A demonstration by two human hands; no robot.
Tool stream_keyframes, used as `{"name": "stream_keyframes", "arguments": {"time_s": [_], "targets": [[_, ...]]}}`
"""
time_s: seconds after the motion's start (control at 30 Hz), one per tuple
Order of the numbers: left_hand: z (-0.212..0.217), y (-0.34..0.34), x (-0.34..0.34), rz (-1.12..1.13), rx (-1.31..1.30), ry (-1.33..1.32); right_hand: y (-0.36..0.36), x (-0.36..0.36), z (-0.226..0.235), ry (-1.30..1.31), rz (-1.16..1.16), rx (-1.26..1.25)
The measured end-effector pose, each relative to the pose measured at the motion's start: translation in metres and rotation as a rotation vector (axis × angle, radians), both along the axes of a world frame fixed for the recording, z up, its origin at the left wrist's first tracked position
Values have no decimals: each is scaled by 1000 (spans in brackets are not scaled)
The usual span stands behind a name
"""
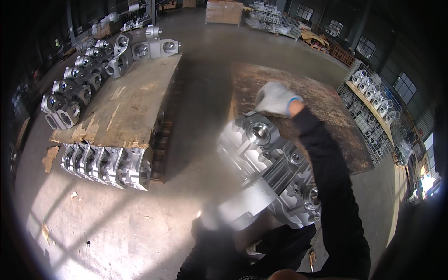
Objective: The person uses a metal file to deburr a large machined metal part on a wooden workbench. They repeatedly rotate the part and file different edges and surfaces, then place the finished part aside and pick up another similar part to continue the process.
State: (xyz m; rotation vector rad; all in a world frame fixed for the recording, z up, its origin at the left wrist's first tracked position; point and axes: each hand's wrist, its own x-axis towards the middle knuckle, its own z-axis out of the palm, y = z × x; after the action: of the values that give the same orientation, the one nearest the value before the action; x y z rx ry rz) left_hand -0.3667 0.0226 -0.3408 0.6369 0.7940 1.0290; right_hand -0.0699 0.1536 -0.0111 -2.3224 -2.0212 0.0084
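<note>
Amid silver castings [235, 140], apparently mid-handling, with right hand [275, 99] closed on one; cannot tell left hand's grip. Likely calls for steadying next.

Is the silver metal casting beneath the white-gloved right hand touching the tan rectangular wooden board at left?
Apart. The head view shows grey floor between the silver casting and the tan board.

No writing, label, number or sign can be read: none on the large silver metal casting [267, 169], the wooden board [122, 105] at left or the smaller castings [109, 162] around it; the distant cardboard boxes [223, 13] are too small to tell.
</note>
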Motion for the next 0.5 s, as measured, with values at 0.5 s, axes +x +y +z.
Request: {"name": "stream_keyframes", "arguments": {"time_s": [0.5], "targets": [[39, -11, -3, -21, 151, 71, -22, -32, -26, -70, -51, 78]]}}
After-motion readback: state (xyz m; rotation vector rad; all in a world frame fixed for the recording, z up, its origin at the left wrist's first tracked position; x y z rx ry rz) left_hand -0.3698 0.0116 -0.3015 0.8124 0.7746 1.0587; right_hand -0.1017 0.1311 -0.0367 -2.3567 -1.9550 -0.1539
